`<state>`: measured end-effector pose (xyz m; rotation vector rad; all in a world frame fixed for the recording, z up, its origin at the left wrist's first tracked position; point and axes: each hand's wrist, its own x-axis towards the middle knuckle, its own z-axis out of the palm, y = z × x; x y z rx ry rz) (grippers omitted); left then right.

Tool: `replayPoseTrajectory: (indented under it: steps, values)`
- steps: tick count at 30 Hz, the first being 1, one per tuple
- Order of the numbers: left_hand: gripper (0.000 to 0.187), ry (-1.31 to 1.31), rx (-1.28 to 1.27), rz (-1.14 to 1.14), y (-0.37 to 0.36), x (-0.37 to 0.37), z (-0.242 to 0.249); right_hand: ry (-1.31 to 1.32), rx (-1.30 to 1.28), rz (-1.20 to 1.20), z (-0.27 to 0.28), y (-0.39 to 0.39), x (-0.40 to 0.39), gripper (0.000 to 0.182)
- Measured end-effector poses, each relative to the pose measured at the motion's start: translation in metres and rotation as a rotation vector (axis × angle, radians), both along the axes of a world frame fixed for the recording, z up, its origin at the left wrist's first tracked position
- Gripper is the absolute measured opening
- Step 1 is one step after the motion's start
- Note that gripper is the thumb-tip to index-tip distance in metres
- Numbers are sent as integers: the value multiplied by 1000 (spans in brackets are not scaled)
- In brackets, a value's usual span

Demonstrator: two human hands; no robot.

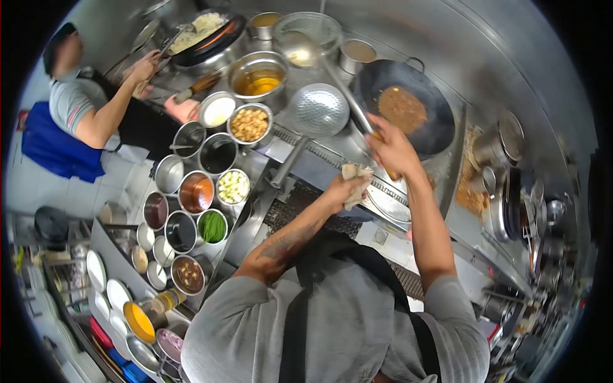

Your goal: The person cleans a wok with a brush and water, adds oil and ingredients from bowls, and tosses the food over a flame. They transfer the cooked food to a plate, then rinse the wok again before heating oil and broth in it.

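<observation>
My right hand [394,151] is wrapped round the wooden end of a long metal ladle [345,90]. The ladle's bowl reaches up and left, over the area by a glass-like bowl [313,25] at the back. My left hand [343,193] grips a folded beige cloth [355,186] near the stove's front edge. Just beyond my right hand sits a dark wok [440,121], with brown saucy food [401,108] in its bottom. A perforated metal strainer [319,110] lies left of the ladle, its handle pointing toward me.
Left of the stove stand several metal pots, among them ones with diced fried pieces [249,124] and green vegetables [212,226]. A pot of yellow liquid [258,80] is behind them. A co-worker [108,102] handles another wok [214,41] at far left. Lidded pots [498,140] line the right.
</observation>
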<state>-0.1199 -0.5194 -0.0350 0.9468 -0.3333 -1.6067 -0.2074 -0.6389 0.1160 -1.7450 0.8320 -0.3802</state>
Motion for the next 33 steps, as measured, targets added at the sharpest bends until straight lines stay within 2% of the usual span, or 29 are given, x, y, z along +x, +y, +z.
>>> replayPoseTrajectory:
  steps: [1,2,3,5,6,7,9,10,12,14,16,17,19,21,22,23,25,27,29,30,32,33]
  values:
    - [29,93,56,-29,12,7,-4,76,-114,116,0,-10,31,52]
    - [42,96,42,-21,23,14,0,168,-289,192,12,-8,65,52]
    - [42,91,45,-9,32,19,3,221,-393,223,14,-5,95,49]
    - [41,20,-3,50,45,26,9,394,-535,301,17,-9,154,31]
    - [47,20,-33,73,51,25,12,516,-568,349,16,-19,177,20]
    - [47,11,-31,71,54,24,15,507,-567,345,17,-35,189,20]
    - [53,5,-79,131,60,20,19,435,-176,397,20,-56,203,17]
    - [53,2,-76,127,64,19,20,417,-192,427,29,-54,185,20]
    - [56,53,-86,148,67,15,22,278,-355,279,38,-36,126,27]
    - [58,81,-73,103,62,11,15,217,-253,201,37,-29,53,55]
    - [60,107,-55,35,50,5,8,166,-77,-61,34,-20,-22,50]
    - [59,147,-43,-12,40,2,5,166,-70,-103,27,-39,-61,50]
    - [59,187,-18,-117,12,-10,8,-36,416,-210,-4,-70,-136,50]
    - [53,231,118,-125,-26,-23,17,410,-778,-377,-62,-69,-167,48]
    - [53,223,122,-161,-51,-28,19,643,-521,-504,-27,-41,-154,47]
    - [54,267,147,-172,-72,-32,18,650,-501,-535,-33,-45,-167,47]
    - [55,341,220,-200,-117,-38,17,462,-328,-620,-51,-68,-186,36]
    - [56,365,269,-239,-162,-46,17,530,-385,-657,-64,-71,-182,35]
    - [39,295,339,-84,-196,-54,11,267,96,-593,-61,-64,-175,33]
    - [39,288,338,-106,-212,-55,4,263,96,-616,-57,-57,-182,33]
    - [19,226,423,16,-232,-57,-17,107,153,-601,-43,-25,-207,36]
    - [19,228,428,3,-232,-59,-26,32,184,-588,-42,-5,-216,38]
